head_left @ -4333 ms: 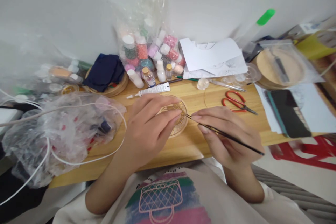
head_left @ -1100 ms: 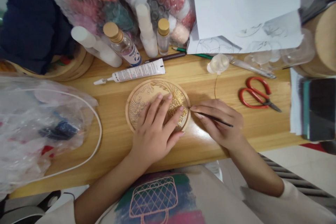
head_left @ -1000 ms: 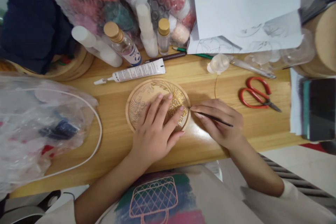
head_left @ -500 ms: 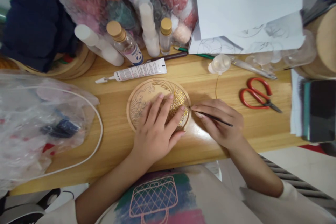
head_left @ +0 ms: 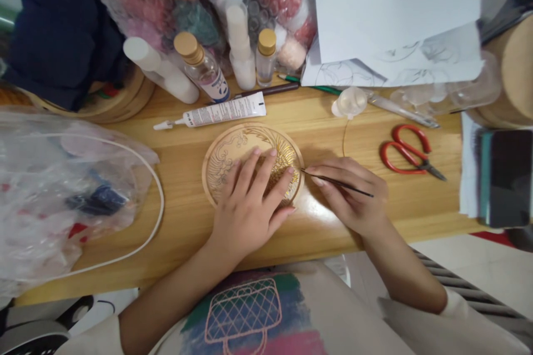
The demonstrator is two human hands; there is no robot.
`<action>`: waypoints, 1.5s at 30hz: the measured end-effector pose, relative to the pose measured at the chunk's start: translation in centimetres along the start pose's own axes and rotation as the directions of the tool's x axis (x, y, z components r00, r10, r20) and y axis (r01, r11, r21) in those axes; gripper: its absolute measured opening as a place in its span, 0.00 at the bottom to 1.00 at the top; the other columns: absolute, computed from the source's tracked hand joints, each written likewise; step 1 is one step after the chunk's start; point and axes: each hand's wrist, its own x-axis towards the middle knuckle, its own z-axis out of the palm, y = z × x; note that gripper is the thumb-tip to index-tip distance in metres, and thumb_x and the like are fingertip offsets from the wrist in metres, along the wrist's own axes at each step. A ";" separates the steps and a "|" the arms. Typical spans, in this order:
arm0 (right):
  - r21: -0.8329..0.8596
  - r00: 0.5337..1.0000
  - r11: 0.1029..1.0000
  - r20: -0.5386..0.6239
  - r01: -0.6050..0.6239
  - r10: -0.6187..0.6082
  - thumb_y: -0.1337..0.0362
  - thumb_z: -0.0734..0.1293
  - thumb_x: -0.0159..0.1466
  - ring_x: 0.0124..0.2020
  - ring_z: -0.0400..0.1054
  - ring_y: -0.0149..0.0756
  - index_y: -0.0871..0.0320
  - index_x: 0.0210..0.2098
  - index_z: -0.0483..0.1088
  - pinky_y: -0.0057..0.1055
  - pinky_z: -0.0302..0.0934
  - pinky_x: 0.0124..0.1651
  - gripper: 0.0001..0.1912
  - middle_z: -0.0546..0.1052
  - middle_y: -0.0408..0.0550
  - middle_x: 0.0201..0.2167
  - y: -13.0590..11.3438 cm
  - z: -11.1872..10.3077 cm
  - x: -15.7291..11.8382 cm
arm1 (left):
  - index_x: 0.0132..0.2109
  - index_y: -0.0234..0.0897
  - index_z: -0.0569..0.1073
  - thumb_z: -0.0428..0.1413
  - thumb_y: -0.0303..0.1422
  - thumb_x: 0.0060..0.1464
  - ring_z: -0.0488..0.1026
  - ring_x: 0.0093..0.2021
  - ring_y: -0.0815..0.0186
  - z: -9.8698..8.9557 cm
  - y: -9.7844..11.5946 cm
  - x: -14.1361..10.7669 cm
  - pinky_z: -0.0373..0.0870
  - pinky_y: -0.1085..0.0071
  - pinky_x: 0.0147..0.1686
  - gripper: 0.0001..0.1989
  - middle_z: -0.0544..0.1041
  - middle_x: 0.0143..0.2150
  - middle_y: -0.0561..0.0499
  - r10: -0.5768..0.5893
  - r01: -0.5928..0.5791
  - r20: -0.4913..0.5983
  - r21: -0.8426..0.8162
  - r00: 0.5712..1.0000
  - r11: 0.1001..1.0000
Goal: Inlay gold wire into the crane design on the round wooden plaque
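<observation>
While the left hand [head_left: 252,205] lies splayed on a wooden disc [head_left: 231,150], the right hand [head_left: 356,194] pinches a slim dark tool [head_left: 347,184] at its rim.
From here I see a crinkled bag [head_left: 37,194], a smooth white tube [head_left: 229,110] whose fine print I can't read, the disc on the grained table [head_left: 183,216], swirl-engraved, gold-ridged toward the right, then a clear round tub [head_left: 352,101] with thin golden wire [head_left: 343,138], and red-looped scissors [head_left: 425,165].

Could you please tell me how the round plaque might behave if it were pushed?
The plaque would probably slide rather than roll, as it lies flat. It seems unlikely to tip, being broad and low. It is probably stiff, since its visible outline looks even and unbent.
</observation>
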 end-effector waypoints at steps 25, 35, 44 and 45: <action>0.468 0.825 0.834 -0.318 -0.293 0.468 0.60 0.71 0.62 0.35 0.75 0.35 0.54 0.33 0.79 0.33 0.71 0.41 0.05 0.81 0.45 0.32 1.4 0.8 0.3 | 0.64 0.31 0.61 0.49 0.36 0.65 0.58 0.67 0.47 0.0 -0.9 -0.4 0.60 0.46 0.62 0.24 0.62 0.65 0.32 -0.014 0.005 -0.072 -0.116 0.997 0.993; 0.569 0.772 0.732 -0.247 -0.375 0.586 0.47 0.74 0.54 0.27 0.72 0.33 0.55 0.30 0.78 0.31 0.68 0.32 0.17 0.80 0.45 0.26 1.9 1.3 0.9 | 0.62 0.31 0.68 0.50 0.42 0.64 0.60 0.66 0.46 -1.4 -4.0 1.4 0.55 0.46 0.64 0.25 0.67 0.64 0.33 0.332 -0.331 0.042 -0.021 0.942 0.943; 0.530 0.769 0.755 -0.268 -0.385 0.580 0.44 0.74 0.53 0.24 0.69 0.31 0.57 0.29 0.77 0.29 0.65 0.29 0.21 0.79 0.45 0.25 1.8 1.5 1.3 | 0.65 0.33 0.64 0.53 0.44 0.62 0.55 0.68 0.42 -0.1 -4.3 1.2 0.53 0.42 0.63 0.29 0.59 0.68 0.31 0.322 -0.321 0.033 -0.036 0.946 0.947; 0.521 0.772 0.762 -0.269 -0.385 0.575 0.44 0.73 0.53 0.24 0.69 0.31 0.57 0.29 0.77 0.29 0.65 0.29 0.21 0.79 0.45 0.24 1.8 1.5 1.3 | 0.65 0.34 0.64 0.53 0.44 0.62 0.55 0.68 0.41 -0.1 -4.2 1.2 0.53 0.41 0.64 0.30 0.59 0.68 0.31 0.308 -0.307 0.039 -0.045 0.951 0.951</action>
